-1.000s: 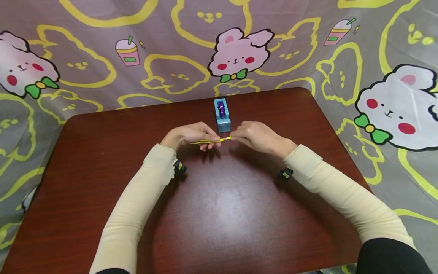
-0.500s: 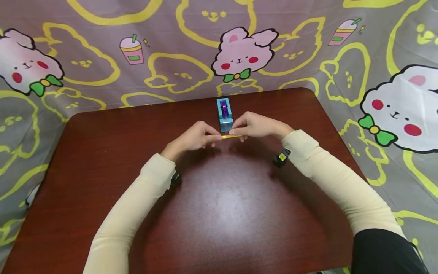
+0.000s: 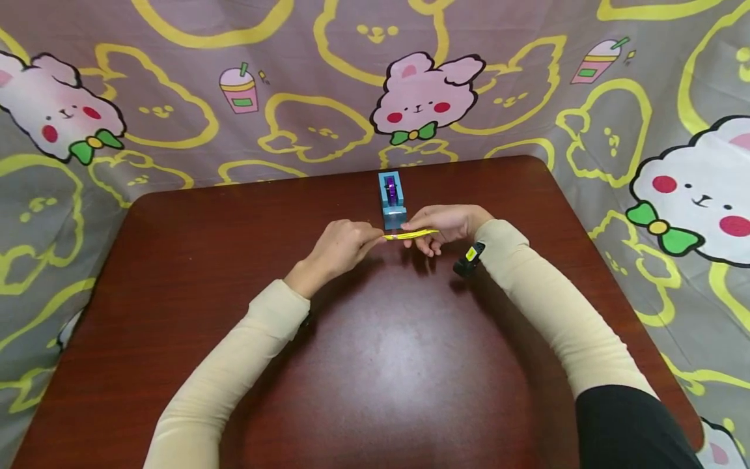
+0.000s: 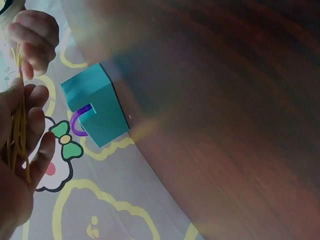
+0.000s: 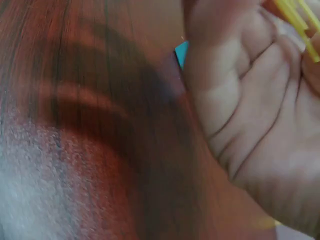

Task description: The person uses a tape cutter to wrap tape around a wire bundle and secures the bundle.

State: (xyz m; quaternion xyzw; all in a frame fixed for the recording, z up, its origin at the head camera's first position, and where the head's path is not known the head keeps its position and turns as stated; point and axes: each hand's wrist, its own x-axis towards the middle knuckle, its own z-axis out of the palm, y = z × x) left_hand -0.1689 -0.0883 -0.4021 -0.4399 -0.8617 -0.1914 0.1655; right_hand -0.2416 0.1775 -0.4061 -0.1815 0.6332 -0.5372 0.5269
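Note:
In the head view, a slim bundle of yellow strands (image 3: 417, 234) is held level above the table, just in front of a blue tape dispenser (image 3: 394, 217) with a purple roll. My left hand (image 3: 344, 244) pinches the bundle's left end. With thumb above and fingers below, my right hand (image 3: 442, 227) holds its longer right part. A pale shiny patch, perhaps tape, shows on the bundle near the left fingertips. The left wrist view has the yellow strands (image 4: 19, 125) running between both hands. Beyond the right palm (image 5: 260, 110), some yellow strands (image 5: 297, 22) are visible.
The dark red-brown table (image 3: 375, 365) reaches back to a grey curtain (image 3: 328, 58) with rabbit prints, which also closes off the right side. The dispenser stands near the table's back edge.
The bundle has shifted rightward out of my left palm. My left hand now pinches its end, while my right hand has gone from pinching the tip to holding the length. The head view drifted slightly.

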